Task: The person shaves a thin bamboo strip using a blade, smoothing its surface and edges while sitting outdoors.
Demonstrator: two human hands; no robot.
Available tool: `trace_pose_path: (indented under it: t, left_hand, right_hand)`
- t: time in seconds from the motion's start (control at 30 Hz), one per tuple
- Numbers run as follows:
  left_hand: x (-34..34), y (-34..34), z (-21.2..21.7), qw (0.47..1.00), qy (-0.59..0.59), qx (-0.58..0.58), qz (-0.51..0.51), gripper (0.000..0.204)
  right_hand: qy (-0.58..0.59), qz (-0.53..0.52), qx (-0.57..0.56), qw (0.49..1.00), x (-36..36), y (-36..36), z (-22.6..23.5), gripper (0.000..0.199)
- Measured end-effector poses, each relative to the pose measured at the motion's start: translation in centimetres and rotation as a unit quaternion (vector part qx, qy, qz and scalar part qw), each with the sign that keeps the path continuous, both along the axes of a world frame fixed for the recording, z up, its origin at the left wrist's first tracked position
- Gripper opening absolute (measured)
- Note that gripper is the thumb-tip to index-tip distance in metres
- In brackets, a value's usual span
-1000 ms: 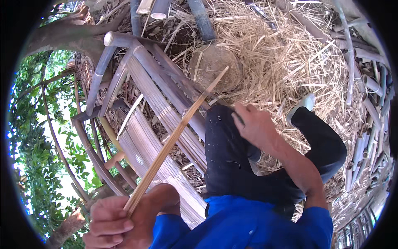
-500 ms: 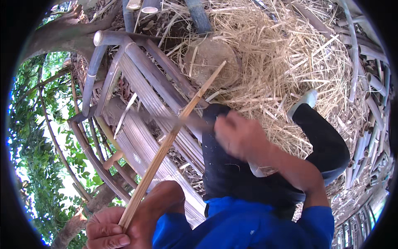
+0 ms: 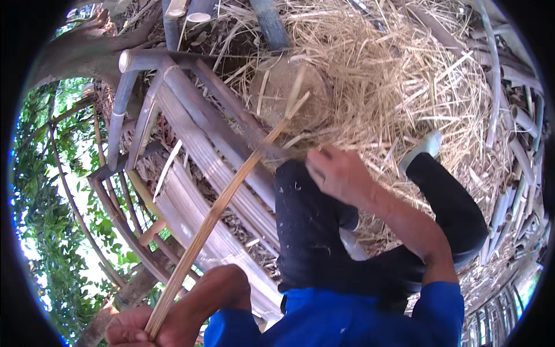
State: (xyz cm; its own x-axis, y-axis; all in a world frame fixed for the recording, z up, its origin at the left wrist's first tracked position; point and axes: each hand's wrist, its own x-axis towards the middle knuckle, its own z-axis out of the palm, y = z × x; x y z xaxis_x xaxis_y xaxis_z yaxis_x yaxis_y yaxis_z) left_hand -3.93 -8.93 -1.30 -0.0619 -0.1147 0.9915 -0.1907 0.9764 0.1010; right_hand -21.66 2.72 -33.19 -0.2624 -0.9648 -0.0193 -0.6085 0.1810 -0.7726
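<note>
A long, pale bamboo strip [image 3: 213,217] slants up and right from my left hand [image 3: 136,328]. The fingers of that hand are closed round its near end, at the lower left. Farther right, my right hand [image 3: 342,176] is closed on a knife. Motion smears its blade [image 3: 278,152], which meets or crosses the strip in its upper part. The handle is mostly hidden in the fist. Next to the strip's far tip shows a pale sliver [image 3: 297,87]; I cannot tell whether it is attached.
Under the strip stands a slatted bamboo bench [image 3: 191,194] with a pole frame [image 3: 208,107]. A round wood block [image 3: 272,95] sits beyond it, beside a heap of shavings [image 3: 393,87]. My dark-trousered leg [image 3: 306,231] is by the bench. Bamboo poles [image 3: 500,214] lie at right.
My left hand and the strip have shifted slightly down and left. The knife has moved up along the strip toward its tip. The pale sliver now shows near that tip.
</note>
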Motion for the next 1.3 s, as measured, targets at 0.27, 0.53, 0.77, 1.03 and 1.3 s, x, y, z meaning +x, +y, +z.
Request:
trace_pose_path:
  t: [0.27,0.53,0.77,1.03,1.3]
  left_hand:
    - [0.0,-0.5,0.1,0.958,0.099,0.054,-0.265,0.015]
    - [2.7,-0.9,1.4,0.981,-0.022,0.105,-0.162,0.015]
    - [3.3,-1.2,1.1,0.980,-0.053,0.124,-0.147,0.011]
    - [4.7,-1.4,2.0,0.974,-0.139,0.144,-0.102,0.010]
    - [3.1,-1.9,0.3,0.981,0.001,0.115,-0.154,0.017]
  right_hand:
    - [-0.021,-0.033,0.081,0.996,-2.2,-0.7,-5.5,0.016]
    - [-0.031,-0.014,-0.010,0.999,-0.1,-2.7,-1.0,0.019]
    - [-0.058,-0.079,0.045,0.994,-2.3,-1.8,-8.8,0.016]
    - [-0.030,-0.005,-0.057,0.998,0.6,-3.1,0.1,0.019]
    - [0.025,-0.011,-0.103,0.994,0.2,-3.3,-4.8,0.023]
